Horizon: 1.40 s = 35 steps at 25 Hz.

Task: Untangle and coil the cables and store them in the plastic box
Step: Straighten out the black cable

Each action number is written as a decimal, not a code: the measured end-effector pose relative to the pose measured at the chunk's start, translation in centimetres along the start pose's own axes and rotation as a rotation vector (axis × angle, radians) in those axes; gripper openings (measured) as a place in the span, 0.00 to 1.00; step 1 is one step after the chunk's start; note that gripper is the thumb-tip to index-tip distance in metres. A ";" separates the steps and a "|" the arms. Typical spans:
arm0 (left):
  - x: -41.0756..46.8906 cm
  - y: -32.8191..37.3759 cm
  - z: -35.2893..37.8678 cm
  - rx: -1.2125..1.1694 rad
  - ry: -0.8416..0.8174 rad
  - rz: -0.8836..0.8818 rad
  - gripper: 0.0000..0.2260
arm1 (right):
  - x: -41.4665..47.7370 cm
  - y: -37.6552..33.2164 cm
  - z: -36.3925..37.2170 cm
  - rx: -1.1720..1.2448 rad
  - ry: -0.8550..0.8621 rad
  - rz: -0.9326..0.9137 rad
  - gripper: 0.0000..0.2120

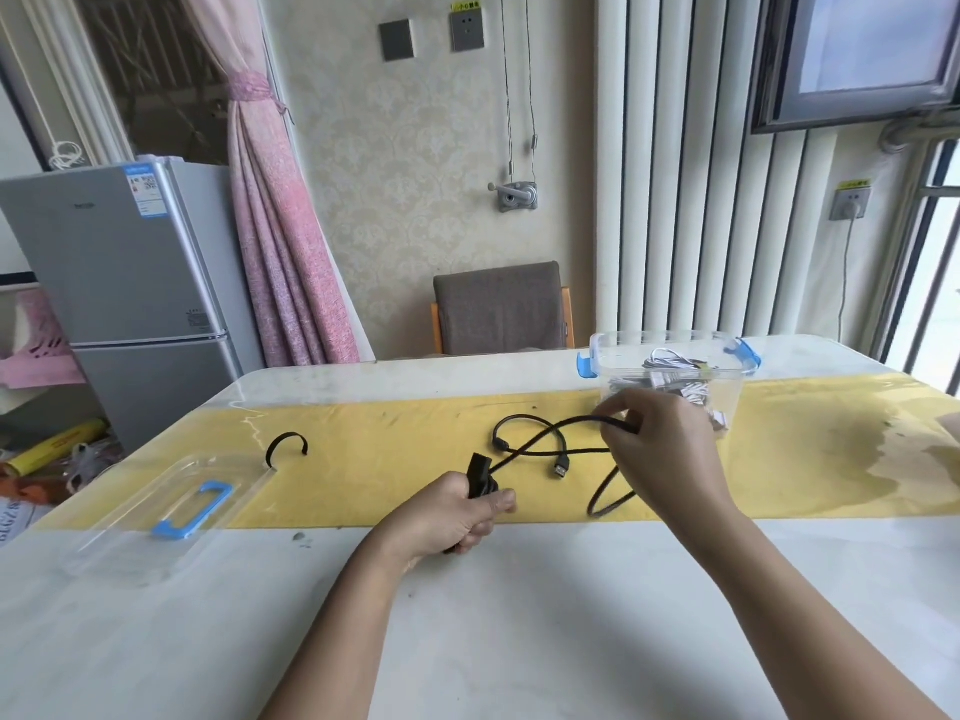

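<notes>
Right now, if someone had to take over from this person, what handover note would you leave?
Left hand: grips one end of the black cable.
Right hand: fingers pinch the same cable further along, just in front of the plastic box.
The cable's USB plug lies on the table.
Done: white cables are in the open box.
Left: coil the black cable and box it. The black strap and the lid lie to the left.

Left hand [452,514] fist-grips cable [597,419]; right hand [665,449] pinches it.
</notes>
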<state>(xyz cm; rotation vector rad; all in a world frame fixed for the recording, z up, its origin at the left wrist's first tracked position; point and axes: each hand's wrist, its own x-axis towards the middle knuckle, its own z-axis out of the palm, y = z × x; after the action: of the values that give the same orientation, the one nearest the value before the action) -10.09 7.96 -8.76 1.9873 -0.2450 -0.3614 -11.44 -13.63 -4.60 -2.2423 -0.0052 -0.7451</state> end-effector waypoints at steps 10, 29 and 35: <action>2.9 -0.7 -2.0 -0.897 0.567 -0.082 0.22 | -4.0 -3.9 0.1 0.149 -0.393 -0.429 0.13; -2.7 -0.3 -5.2 -1.085 -0.504 0.467 0.14 | -1.9 0.2 2.6 -0.062 -0.847 -0.209 0.08; -3.1 0.1 -3.7 -0.453 -0.848 0.344 0.11 | 1.3 3.1 -0.2 -0.246 -0.470 -0.002 0.10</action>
<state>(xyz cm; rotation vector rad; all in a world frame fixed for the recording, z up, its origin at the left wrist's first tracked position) -11.66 12.01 -6.73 1.2240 -0.9348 -0.9302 -9.74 -16.26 -5.93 -2.6053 -0.1504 -0.2116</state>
